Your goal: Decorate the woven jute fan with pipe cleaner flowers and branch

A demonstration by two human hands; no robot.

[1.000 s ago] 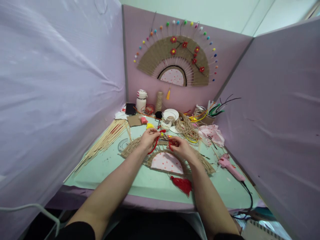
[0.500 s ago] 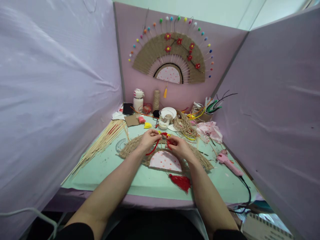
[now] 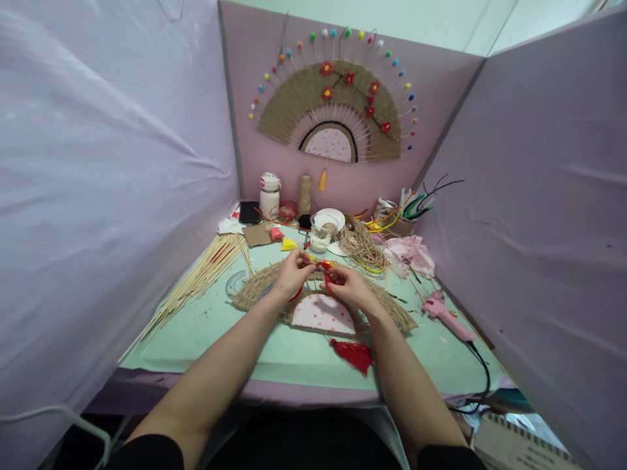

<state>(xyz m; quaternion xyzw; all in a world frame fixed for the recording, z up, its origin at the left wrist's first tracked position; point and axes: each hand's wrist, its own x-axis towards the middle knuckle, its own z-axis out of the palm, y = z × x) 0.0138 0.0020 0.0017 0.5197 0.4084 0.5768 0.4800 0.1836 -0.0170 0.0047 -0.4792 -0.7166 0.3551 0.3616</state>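
My left hand (image 3: pixel 294 271) pinches with thumb and forefinger at a red pipe cleaner (image 3: pixel 328 282) above a twine-woven fan (image 3: pixel 257 284). My right hand (image 3: pixel 349 287) is close on its right, fingers closed on the same red strand. Between the fingertips is a small red and yellow piece, partly hidden by the fingers. The red strand's other end shows under my left palm. Below both hands lies the fan's half-round, white dotted fabric centre (image 3: pixel 323 313). A red tassel (image 3: pixel 353 354) rests at the fan's lower edge.
Thin wooden sticks (image 3: pixel 196 281) are spread at the left. A pink glue gun (image 3: pixel 448 316) lies right, its cord over the table edge. Behind are a glass cup (image 3: pixel 321 234), loose twine (image 3: pixel 362 245) and a white bottle (image 3: pixel 270 196). A finished fan (image 3: pixel 289 108) hangs on the back panel.
The red strand's loose end, which hung in a curve below my left hand, has drawn in and shows less. Both hands stay in nearly the same place.
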